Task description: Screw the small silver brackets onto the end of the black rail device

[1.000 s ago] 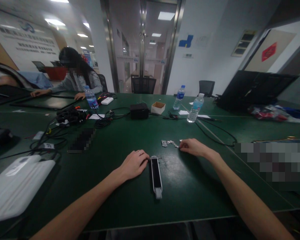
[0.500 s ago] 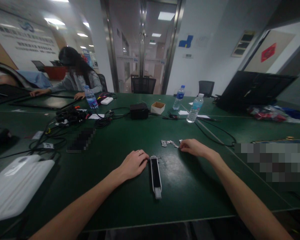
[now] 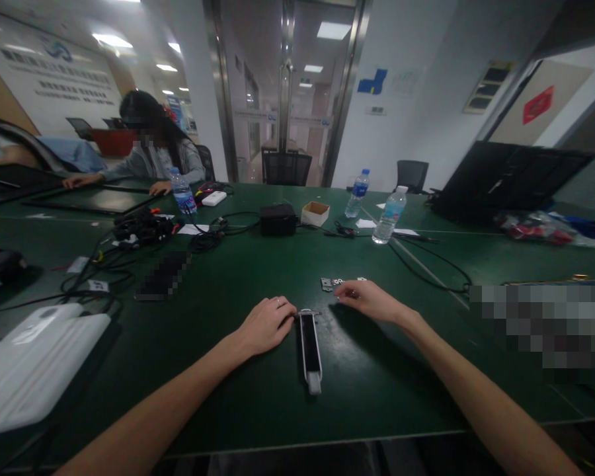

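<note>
My left hand (image 3: 269, 324) lies on the table, its fingers curled closed at the upper end of a narrow white-framed piece with a black middle (image 3: 311, 347). A thin metal crosspiece sticks out at that end, and a pale tab is at the near end. My right hand (image 3: 369, 299) is pinched just above the table, to the right of this piece. A small bright speck shows at its fingertips, too small to name. Behind the right hand lie a small metal plate (image 3: 326, 284) and several small ring-like parts (image 3: 338, 282), partly hidden by the fingers.
Behind stand a black box (image 3: 277, 220), an open small carton (image 3: 315, 213) and water bottles (image 3: 389, 215). Tangled cables (image 3: 143, 228) and white casings (image 3: 44, 357) lie to the left. A person (image 3: 153, 145) sits across the green table (image 3: 218, 410).
My right hand has moved left, from beside the small ring-like parts to nearer the white-framed piece, and now covers some of the parts. My left hand stays at the piece's upper end.
</note>
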`<control>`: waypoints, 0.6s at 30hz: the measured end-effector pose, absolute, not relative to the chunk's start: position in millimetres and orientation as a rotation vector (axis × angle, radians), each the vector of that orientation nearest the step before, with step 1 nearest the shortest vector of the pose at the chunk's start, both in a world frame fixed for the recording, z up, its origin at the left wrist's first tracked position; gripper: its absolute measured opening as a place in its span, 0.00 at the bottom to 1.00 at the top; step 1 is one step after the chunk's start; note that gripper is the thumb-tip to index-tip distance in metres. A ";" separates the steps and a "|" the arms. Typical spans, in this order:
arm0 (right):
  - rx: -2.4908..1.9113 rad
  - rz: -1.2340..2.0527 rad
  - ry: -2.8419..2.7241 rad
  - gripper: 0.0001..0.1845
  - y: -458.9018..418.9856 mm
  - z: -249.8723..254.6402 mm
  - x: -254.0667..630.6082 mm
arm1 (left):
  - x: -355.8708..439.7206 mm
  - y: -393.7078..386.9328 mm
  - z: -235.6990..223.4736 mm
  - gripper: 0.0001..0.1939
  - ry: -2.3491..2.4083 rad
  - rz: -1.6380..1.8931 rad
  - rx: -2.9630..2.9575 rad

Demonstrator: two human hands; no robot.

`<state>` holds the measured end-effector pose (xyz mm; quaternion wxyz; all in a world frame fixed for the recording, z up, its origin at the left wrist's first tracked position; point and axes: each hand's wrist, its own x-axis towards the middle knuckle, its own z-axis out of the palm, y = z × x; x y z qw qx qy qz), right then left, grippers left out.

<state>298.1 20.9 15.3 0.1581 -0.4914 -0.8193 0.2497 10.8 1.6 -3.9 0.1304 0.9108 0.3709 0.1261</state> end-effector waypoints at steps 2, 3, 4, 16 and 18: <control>-1.315 0.718 -2.353 0.08 17.1 10.0 282.8 | 10.6 2.2 -4.7 0.11 1.076 0.377 2.648; -1.282 0.720 -2.356 0.07 15.2 7.6 276.3 | 10.5 2.4 -5.3 0.11 1.076 0.383 2.652; -1.255 0.728 -2.355 0.07 13.5 5.5 270.8 | 10.4 2.7 -5.9 0.11 1.075 0.387 2.657; -1.144 0.911 -2.309 0.07 10.9 -0.1 267.0 | 9.4 3.3 -9.1 0.10 1.053 0.409 2.688; -1.142 0.925 -2.295 0.08 10.5 -1.6 266.8 | 9.6 2.9 -8.4 0.11 1.050 0.403 2.696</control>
